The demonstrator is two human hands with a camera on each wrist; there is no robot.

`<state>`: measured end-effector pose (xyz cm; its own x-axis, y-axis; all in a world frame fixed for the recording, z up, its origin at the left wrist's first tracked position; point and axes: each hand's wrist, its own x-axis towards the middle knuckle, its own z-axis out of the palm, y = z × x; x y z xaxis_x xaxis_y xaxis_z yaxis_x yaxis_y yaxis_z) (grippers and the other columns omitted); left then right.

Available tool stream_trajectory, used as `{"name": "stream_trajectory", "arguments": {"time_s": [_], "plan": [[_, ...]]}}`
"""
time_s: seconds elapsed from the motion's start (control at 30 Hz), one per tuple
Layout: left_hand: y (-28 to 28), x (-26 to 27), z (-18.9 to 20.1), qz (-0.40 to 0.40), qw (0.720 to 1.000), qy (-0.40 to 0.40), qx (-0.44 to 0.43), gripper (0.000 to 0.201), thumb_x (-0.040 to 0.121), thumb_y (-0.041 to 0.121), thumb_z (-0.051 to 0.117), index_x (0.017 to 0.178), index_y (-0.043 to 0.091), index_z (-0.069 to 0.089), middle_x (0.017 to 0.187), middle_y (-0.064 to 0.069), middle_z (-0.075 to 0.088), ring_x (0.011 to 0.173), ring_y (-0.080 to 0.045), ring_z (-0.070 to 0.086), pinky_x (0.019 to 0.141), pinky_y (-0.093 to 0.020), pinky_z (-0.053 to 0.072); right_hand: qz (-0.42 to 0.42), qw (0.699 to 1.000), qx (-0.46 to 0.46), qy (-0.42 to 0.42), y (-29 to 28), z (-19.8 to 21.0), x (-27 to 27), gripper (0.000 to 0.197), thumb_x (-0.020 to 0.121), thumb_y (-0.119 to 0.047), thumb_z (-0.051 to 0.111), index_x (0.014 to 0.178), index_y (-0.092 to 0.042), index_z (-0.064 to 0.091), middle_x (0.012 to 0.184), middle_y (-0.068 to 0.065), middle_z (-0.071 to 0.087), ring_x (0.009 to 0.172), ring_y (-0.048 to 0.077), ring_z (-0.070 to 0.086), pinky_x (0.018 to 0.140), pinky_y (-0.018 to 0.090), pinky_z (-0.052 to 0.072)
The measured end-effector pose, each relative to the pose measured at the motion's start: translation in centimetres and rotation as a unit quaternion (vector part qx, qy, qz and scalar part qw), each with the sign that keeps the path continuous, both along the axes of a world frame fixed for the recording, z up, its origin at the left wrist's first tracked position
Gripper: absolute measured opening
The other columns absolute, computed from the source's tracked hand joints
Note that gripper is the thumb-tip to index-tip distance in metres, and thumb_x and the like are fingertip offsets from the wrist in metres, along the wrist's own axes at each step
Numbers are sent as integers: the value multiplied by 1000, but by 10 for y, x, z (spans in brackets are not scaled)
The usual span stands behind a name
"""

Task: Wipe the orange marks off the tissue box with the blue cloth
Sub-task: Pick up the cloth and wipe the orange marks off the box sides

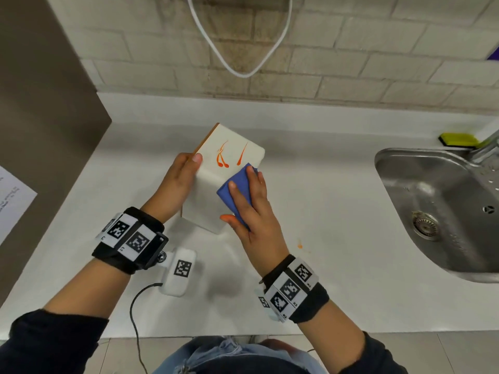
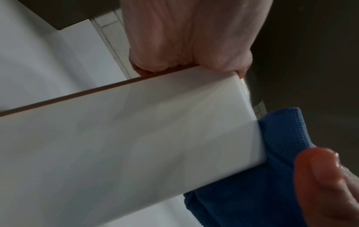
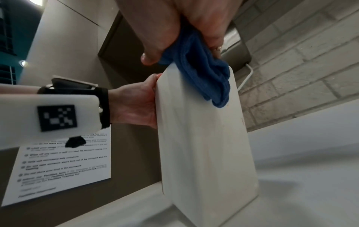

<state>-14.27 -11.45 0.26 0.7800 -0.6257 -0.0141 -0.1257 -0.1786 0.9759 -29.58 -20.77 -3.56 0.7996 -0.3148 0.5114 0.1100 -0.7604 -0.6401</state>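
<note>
A white tissue box [image 1: 213, 190] stands tilted on end on the white counter, with orange streaks [image 1: 224, 157] on its upward face. My left hand [image 1: 178, 182] grips its left edge, thumb on the marked face. My right hand [image 1: 248, 203] holds a folded blue cloth [image 1: 239, 188] and presses it against the box's near right corner, just below the streaks; its thumb tip is stained orange. The left wrist view shows the box side [image 2: 136, 145] and cloth [image 2: 262, 192]. In the right wrist view the cloth [image 3: 205, 73] sits on the box top [image 3: 204, 138].
A steel sink [image 1: 442, 209] lies at the right with a yellow-green sponge [image 1: 459, 140] behind it. A small orange spot [image 1: 299, 246] marks the counter. A dark cabinet side [image 1: 40, 130] with a printed sheet stands at the left. A white cable [image 1: 243, 68] hangs on the brick wall.
</note>
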Motion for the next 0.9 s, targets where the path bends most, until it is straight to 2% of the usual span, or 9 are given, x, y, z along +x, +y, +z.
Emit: {"name": "stream_trajectory", "arguments": {"time_s": [0.17, 0.3, 0.4, 0.53, 0.63, 0.7, 0.73, 0.83, 0.9], "plan": [[0, 0, -1, 17, 1000, 11, -19, 65, 68, 65, 37, 108, 14, 45, 100, 2, 53, 91, -5, 52, 76, -23, 41, 20, 988, -150, -27, -11, -16, -2, 47, 89, 6, 45, 132, -12, 35, 145, 14, 21, 141, 31, 6, 111, 48, 28], [4, 5, -8, 26, 999, 0, -25, 56, 78, 56, 35, 109, 11, 46, 111, -5, 53, 95, -7, 53, 79, -22, 40, 20, 975, -217, 40, -48, -27, -19, 47, 89, 4, 29, 132, -11, 37, 146, 10, 31, 137, 31, 25, 103, 48, 41], [6, 7, -8, 10, 1000, -3, -20, 63, 75, 60, 35, 114, 11, 48, 105, 4, 57, 96, -4, 53, 79, -22, 40, -54, 984, -157, 62, -60, -18, -36, 46, 92, -5, 35, 137, -15, 35, 145, -10, 37, 130, 20, 40, 99, 45, 45], [1, 10, -2, -40, 999, -1, -13, 54, 68, 61, 37, 100, 20, 50, 93, 10, 53, 86, -1, 52, 73, -21, 39, -54, 980, -180, -70, -38, 23, -25, 40, 88, 5, 52, 127, -1, 45, 133, 22, 47, 126, 32, 43, 105, 41, 40], [-1, 16, 0, -84, 996, -8, 1, 39, 65, 61, 38, 88, 32, 52, 89, 9, 55, 78, 4, 54, 73, -24, 40, -56, 994, -77, -62, -40, 55, -11, 37, 93, -7, 47, 130, -2, 44, 138, 14, 43, 126, 18, 41, 106, 20, 33], [-2, 17, -1, -101, 995, -20, 6, 36, 67, 59, 39, 87, 32, 52, 87, 9, 55, 70, 9, 54, 70, -25, 38, -97, 994, -6, -51, -48, 69, -2, 37, 95, -14, 42, 132, -9, 43, 140, 8, 43, 127, 12, 39, 107, 14, 28], [-3, 16, -1, -106, 994, -27, 4, 36, 67, 58, 38, 86, 31, 52, 85, 9, 55, 68, 10, 54, 68, -25, 38, -106, 993, 25, -42, -52, 71, 3, 36, 96, -15, 41, 131, -11, 44, 139, 7, 46, 125, 12, 42, 107, 16, 31], [-7, 9, -5, -127, 990, -56, -4, 35, 70, 60, 39, 85, 32, 52, 82, 13, 59, 69, 6, 53, 66, -22, 38, -122, 991, 60, -3, -44, 71, 20, 35, 94, -23, 39, 126, -13, 48, 128, 7, 58, 118, 23, 51, 100, 40, 42], [-6, 5, -8, -132, 989, -67, -17, 42, 71, 71, 40, 87, 35, 53, 81, 22, 62, 72, 4, 54, 66, -16, 40, -125, 991, 38, 11, -31, 71, 26, 34, 94, -22, 38, 123, -11, 51, 124, 8, 60, 117, 26, 52, 97, 43, 43]]}}
